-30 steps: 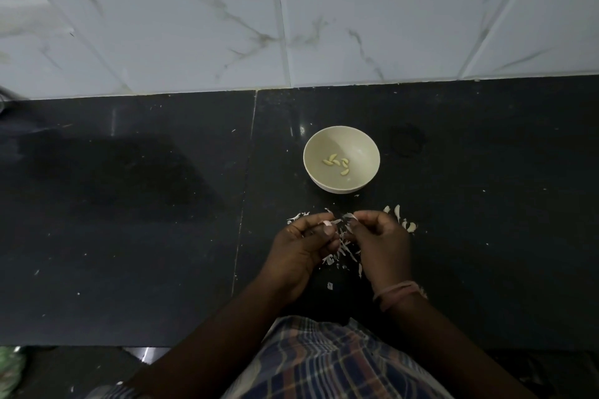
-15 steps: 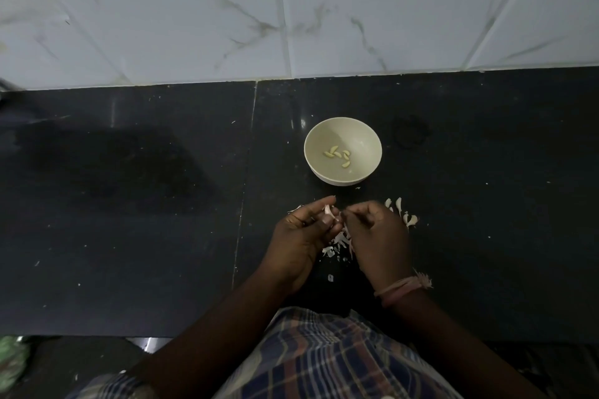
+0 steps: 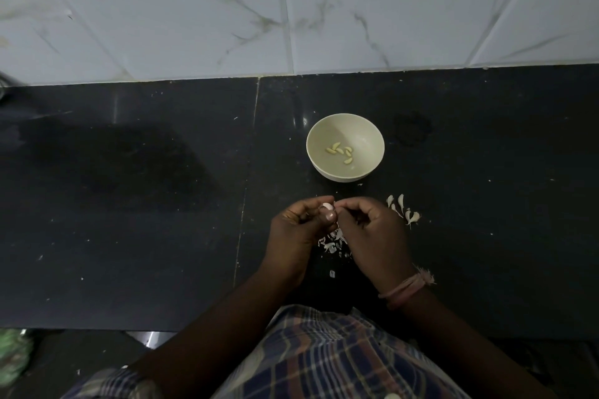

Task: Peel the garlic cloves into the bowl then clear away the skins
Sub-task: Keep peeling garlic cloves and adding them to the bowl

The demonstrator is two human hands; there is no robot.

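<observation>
Landmark: cream bowl, standing on the dark countertop, all places below taken from it.
Left hand: just in front of the bowl, toward the person; fingers and thumb curled, pinching a garlic clove that shows pale at the fingertips.
Right hand: beside the left hand, in front of the bowl; fingertips meet the same clove, apparently pulling at its skin. The grip is partly hidden by the knuckles.
Done: about five peeled cloves lie in the bottom of the bowl.
In hand: one clove, skin seemingly part off.
Left to peel: a small group of unpeeled cloves in front of the bowl and to its right, just beside the right hand.
Skins: loose heap on the counter under and between the hands, a few stray flakes nearer the person; none cleared yet.
Progress, judged: roughly half the peeling done; clearing not begun.
Edges: tiled wall well behind the bowl; counter's front edge close to the person's body.
Open room: broad dark counter to the bowl's left and right, so sweeping skins sideways looks unobstructed.
</observation>
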